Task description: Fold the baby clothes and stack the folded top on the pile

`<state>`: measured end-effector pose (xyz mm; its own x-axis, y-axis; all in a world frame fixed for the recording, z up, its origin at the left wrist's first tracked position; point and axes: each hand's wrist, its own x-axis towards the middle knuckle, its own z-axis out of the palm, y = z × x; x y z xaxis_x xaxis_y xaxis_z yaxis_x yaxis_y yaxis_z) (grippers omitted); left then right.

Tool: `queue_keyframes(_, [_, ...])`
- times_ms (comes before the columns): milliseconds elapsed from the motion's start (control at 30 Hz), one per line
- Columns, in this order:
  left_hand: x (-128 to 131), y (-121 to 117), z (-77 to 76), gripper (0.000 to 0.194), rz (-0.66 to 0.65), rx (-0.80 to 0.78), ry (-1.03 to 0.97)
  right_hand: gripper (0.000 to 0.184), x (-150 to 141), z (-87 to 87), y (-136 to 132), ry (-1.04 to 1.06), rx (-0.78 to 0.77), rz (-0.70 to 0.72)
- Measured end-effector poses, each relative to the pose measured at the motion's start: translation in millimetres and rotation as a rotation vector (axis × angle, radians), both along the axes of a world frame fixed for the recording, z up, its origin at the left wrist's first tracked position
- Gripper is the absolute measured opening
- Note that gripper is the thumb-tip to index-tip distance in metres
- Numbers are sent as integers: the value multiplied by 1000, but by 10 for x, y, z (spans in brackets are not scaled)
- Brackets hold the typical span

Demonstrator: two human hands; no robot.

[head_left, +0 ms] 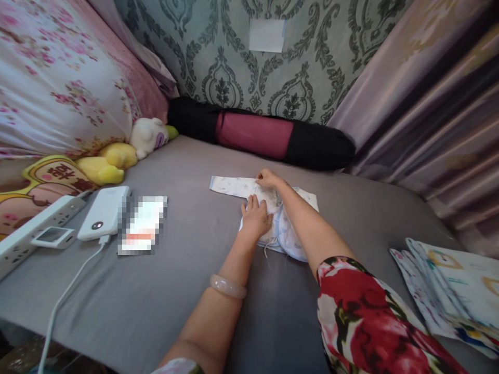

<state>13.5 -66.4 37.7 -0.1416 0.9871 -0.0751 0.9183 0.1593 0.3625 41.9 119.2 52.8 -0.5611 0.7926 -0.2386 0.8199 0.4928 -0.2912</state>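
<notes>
A small white baby top with a pale print, light blue trim and thin ties lies on the grey bed surface. One sleeve stretches out to the left, its blue cuff at the end. My left hand, fingers spread, rests flat on the fabric just below that sleeve. Farther up, my right hand pinches the upper edge of the top near the sleeve's shoulder end. My right forearm crosses over the garment and hides part of it.
A phone-like blurred item, a white power bank with a cable, and a power strip lie at left. Plush toys sit behind them. A black and maroon roll lines the wall. Packaged items are stacked right.
</notes>
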Motion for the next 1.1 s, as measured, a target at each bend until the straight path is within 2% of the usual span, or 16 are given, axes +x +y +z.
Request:
queue_keyframes(167, [-6, -5, -12, 54, 1, 16, -2, 26, -58, 99, -75, -66, -4, -13])
queue_keyframes(333, [-10, -3, -27, 52, 11, 62, -29, 35, -357, 276, -185, -89, 94, 25])
queue_keyframes(533, [-42, -29, 38, 51, -9, 68, -52, 37, -961, 354, -406, 13, 135, 399])
queue_keyframes(700, [-71, 17, 19, 52, -20, 28, -77, 48, -1271, 348, -625, -102, 252, 642])
queue_keyframes(833, [-92, 29, 10, 50, -7, 33, -100, 41, -1327, 315, -685, -193, 311, 720])
queue_keyframes(967, [-125, 6, 66, 48, 5, 106, -119, 39, -1255, 385, -606, -212, 338, 687])
queue_keyframes(1033, [-156, 3, 104, 40, 67, 193, -161, 36, -1166, 469, -531, -188, 348, 666])
queue_keyframes(1100, [-202, 12, 126, 34, 186, 300, -240, 33, -1042, 568, -448, -156, 359, 657])
